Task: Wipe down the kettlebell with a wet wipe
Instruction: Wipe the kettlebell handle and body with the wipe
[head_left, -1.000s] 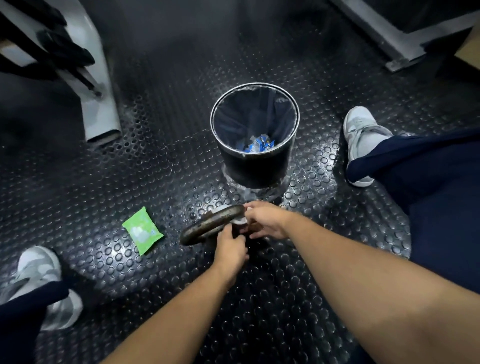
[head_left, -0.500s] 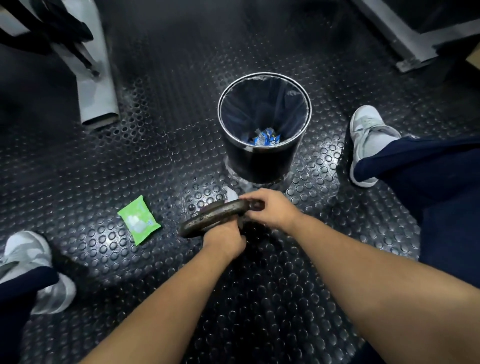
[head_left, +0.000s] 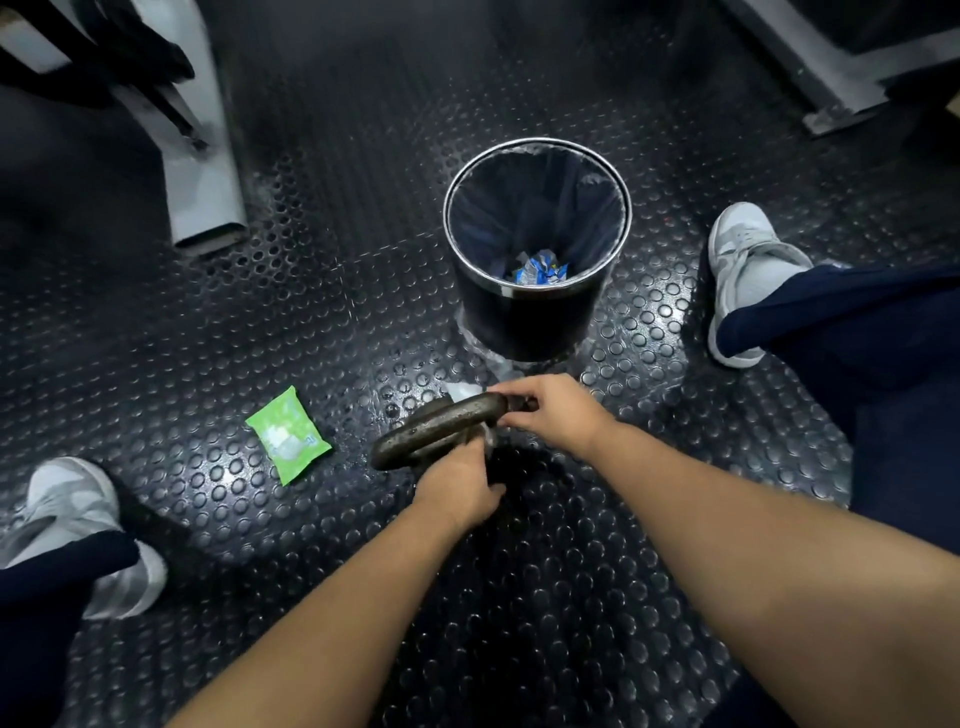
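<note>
Now, L hand (head_left: 457, 486) gripping kettlebell handle (head_left: 439, 427), R hand (head_left: 558, 410) pinching its end

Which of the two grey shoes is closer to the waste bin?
The shoe on the person's right foot, beside the bin. The other shoe sits far off, beyond the green packet.

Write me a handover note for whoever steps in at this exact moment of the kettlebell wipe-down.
Left hand: grips the kettlebell handle from the near side.
Right hand: curled round the handle's right end.
Wet wipe: white bits show at the handle; which hand works it is unclear.
Green wipe pack lies on the floor left of it; bin stands beyond.
Done: handle looks wet.
To do: the body, hidden in shadow; bin the wipe.
</note>
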